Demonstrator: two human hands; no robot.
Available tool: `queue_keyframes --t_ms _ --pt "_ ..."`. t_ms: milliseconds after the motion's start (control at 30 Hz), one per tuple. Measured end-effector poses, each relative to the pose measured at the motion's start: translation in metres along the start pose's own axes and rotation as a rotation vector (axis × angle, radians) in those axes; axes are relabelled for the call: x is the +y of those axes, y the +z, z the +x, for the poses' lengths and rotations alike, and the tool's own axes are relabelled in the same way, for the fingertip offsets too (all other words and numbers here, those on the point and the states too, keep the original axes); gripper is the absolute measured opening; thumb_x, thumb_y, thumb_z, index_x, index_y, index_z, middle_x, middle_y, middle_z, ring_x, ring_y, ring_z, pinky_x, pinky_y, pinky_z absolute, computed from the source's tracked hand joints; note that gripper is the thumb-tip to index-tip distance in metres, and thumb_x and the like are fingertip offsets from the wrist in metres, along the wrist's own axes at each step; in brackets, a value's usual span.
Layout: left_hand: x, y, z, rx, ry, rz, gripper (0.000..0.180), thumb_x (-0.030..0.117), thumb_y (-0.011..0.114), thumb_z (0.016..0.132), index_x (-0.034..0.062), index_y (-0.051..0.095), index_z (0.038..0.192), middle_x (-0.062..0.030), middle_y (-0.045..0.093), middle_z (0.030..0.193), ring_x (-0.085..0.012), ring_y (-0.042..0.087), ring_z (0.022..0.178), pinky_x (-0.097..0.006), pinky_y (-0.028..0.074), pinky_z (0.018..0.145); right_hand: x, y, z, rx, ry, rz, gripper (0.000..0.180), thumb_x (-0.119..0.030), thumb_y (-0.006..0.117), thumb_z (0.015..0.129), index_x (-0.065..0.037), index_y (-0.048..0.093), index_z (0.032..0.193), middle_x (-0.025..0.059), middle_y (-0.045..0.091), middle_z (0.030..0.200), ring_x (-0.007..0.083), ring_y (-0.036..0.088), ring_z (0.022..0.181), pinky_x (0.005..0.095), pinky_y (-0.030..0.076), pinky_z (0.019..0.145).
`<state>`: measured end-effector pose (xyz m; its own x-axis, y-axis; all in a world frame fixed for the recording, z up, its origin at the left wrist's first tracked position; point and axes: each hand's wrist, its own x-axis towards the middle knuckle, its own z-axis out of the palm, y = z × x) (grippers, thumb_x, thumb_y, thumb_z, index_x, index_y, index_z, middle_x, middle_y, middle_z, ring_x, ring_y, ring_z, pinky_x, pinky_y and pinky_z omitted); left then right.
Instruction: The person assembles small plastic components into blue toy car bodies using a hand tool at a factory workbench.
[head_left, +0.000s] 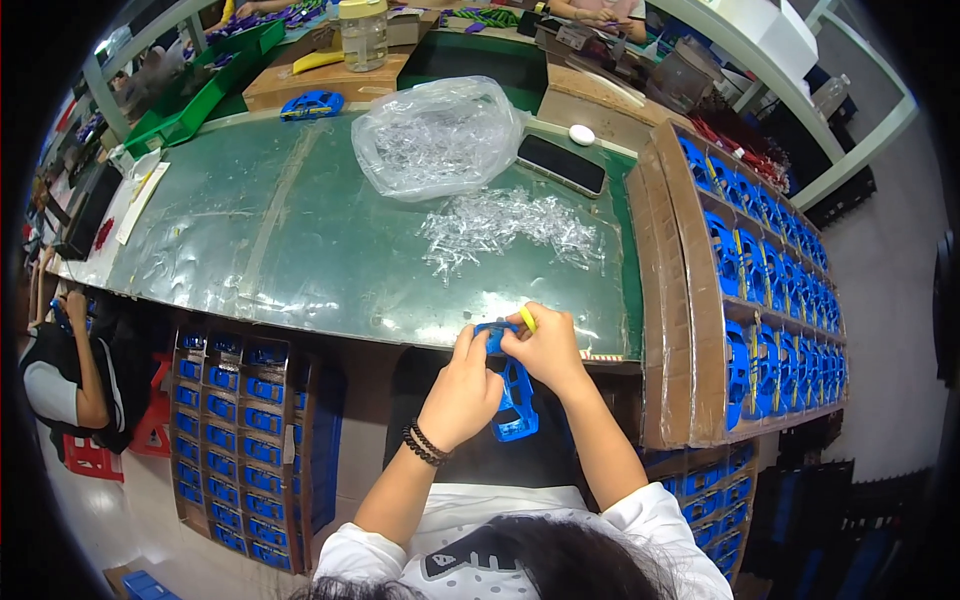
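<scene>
A blue toy car body (518, 415) is held over my lap, just in front of the table edge. Around its far end the fingers of my left hand (455, 398) are closed, a dark beaded bracelet on the wrist. My right hand (548, 348) pinches the same end from the other side, a bit of yellow (527, 318) showing at one finger. Whether a small part sits between the fingertips is hidden. Beyond my hands lies a loose heap of small clear plastic pieces (510, 230) on the green tabletop (210, 230). Behind it stands an open clear bag (440, 140) full of similar pieces.
A phone (562, 165) and a white round lid (581, 135) lie behind the heap. Compartmented cardboard boxes of blue car bodies stand at right (680, 300) and below left (235, 440). Another blue car (312, 106) rests at the back. A co-worker (75, 380) sits at left.
</scene>
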<state>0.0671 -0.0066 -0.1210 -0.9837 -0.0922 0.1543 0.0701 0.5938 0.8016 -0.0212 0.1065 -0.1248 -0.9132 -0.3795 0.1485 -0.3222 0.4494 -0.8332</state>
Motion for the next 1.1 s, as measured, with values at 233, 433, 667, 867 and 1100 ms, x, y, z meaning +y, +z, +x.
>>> queue_keyframes --t_ms 233,433,667,867,1100 --pt "0.009 -0.003 -0.012 -0.010 0.202 0.001 0.041 0.003 0.048 0.066 -0.0015 0.044 0.107 -0.0213 0.041 0.116 -0.0341 0.056 0.068 -0.037 0.046 0.060 0.013 -0.016 -0.030 -0.064 0.012 0.161 0.018 -0.014 0.062 0.069 0.000 0.053 0.075 0.0065 0.055 0.061 0.0152 0.052 0.051 0.0288 0.043 0.050" --pt "-0.024 0.018 -0.050 -0.242 0.947 -0.083 0.027 0.014 0.064 0.056 0.0091 0.060 0.082 -0.0179 0.059 0.084 -0.0229 0.056 0.056 -0.027 0.044 0.046 -0.009 -0.063 -0.118 -0.474 0.029 0.528 0.027 -0.019 0.067 0.069 0.000 0.055 0.084 0.0075 0.054 0.079 0.0131 0.052 0.071 0.0247 0.042 0.061" --pt "0.045 0.118 -0.053 -0.803 1.079 -0.245 0.034 0.025 0.061 0.067 0.0163 0.058 0.100 -0.0124 0.052 0.101 -0.0189 0.054 0.062 -0.023 0.044 0.050 -0.013 -0.127 -0.262 -0.092 0.516 0.482 0.048 -0.016 0.071 0.064 -0.002 0.046 0.102 0.0100 0.054 0.093 0.0178 0.051 0.088 0.0307 0.041 0.075" --pt "0.125 0.185 -0.084 -0.886 1.610 -0.348 0.034 0.015 0.053 0.065 0.0100 0.054 0.099 -0.0022 0.043 0.120 -0.0195 0.049 0.096 -0.029 0.041 0.072 -0.018 -0.166 -0.395 0.075 0.958 0.089 0.044 -0.015 0.075 0.059 -0.005 0.049 0.093 0.0002 0.051 0.084 0.0112 0.046 0.079 0.0242 0.038 0.068" --pt "0.113 0.186 -0.088 -1.020 1.465 -0.357 0.034 0.011 0.053 0.063 0.0085 0.055 0.097 -0.0073 0.046 0.117 -0.0177 0.051 0.091 -0.029 0.041 0.072 -0.025 -0.156 -0.467 0.445 1.156 0.339 0.047 -0.017 0.078 0.052 -0.005 0.051 0.088 -0.0033 0.043 0.075 0.0067 0.038 0.068 0.0219 0.033 0.058"
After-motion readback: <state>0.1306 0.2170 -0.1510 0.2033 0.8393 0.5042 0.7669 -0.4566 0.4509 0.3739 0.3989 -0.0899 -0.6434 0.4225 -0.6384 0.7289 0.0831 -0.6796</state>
